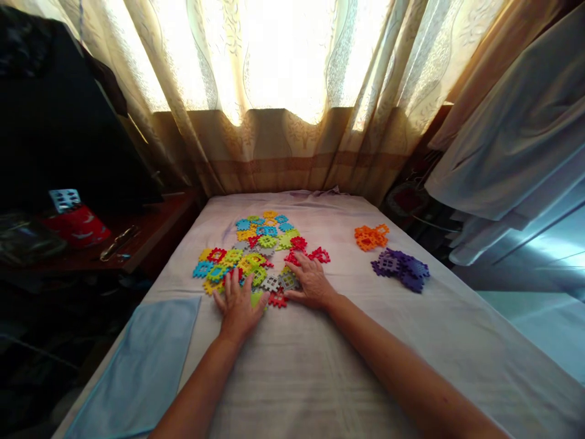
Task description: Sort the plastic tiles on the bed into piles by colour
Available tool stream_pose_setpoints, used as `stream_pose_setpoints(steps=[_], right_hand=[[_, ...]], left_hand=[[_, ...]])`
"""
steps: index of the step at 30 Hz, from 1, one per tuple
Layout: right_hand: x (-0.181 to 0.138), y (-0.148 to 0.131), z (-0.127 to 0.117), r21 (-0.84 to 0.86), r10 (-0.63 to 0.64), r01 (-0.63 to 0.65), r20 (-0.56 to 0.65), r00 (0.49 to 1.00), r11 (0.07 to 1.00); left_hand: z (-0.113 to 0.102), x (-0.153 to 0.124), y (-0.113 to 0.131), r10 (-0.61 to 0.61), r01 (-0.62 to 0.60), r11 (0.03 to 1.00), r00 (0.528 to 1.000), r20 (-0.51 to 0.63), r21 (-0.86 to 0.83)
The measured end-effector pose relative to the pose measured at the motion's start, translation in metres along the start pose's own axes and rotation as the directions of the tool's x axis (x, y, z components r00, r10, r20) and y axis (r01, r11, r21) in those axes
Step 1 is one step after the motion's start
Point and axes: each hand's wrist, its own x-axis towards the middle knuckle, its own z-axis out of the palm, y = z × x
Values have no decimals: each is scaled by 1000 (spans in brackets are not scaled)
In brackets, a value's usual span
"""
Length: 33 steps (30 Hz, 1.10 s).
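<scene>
A spread of colourful plastic puzzle tiles (pixel 256 253) lies on the bed sheet (pixel 320 366). My left hand (pixel 237 305) rests flat on the near edge of the pile, fingers spread over red, green and yellow tiles. My right hand (pixel 312 281) lies palm down beside it, fingers stretched out and touching grey tiles (pixel 280 281) and red tiles (pixel 314 254). Neither hand grips anything. A small heap of orange tiles (pixel 371 236) and a heap of purple tiles (pixel 402 267) sit apart to the right.
A light blue cloth (pixel 141 366) lies on the bed's left near corner. A dark wooden side table (pixel 137 235) with a red pouch (pixel 77 225) stands left. Curtains (pixel 283 140) hang behind the bed; a white cloth (pixel 512 140) hangs right.
</scene>
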Motion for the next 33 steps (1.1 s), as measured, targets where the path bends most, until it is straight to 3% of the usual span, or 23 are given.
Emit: stream_pose_setpoints(steps=[5, 8, 11, 12, 16, 20, 25, 30, 33], right_hand=[[25, 28, 4, 43, 64, -56, -230, 971, 998], [32, 66, 5, 81, 235, -221, -329, 915, 972], [38, 99, 12, 154, 396, -364, -373, 839, 918], [38, 106, 16, 177, 415, -375, -384, 825, 910], [35, 109, 25, 214, 392, -332, -403, 827, 919], [32, 101, 22, 188, 361, -311, -370, 856, 931], [31, 98, 17, 127, 304, -278, -325, 896, 952], [29, 96, 17, 125, 253, -227, -276, 927, 966], [29, 99, 19, 179, 257, -210, -307, 916, 961]], left_hand=[[-30, 50, 8, 129, -128, 991, 991, -29, 46], [-52, 110, 3, 184, -181, 975, 983, -11, 127], [-58, 181, 3, 189, -206, 960, 976, 107, 191], [-55, 205, 5, 157, -191, 961, 972, 174, 200], [-29, 284, 23, 108, -158, 970, 962, 251, 188], [7, 333, 46, 77, -135, 975, 949, 304, 174], [31, 337, 63, 154, -226, 963, 911, 383, 150], [20, 281, 56, 348, -411, 909, 843, 409, 73], [2, 242, 40, 472, -520, 854, 771, 429, -5]])
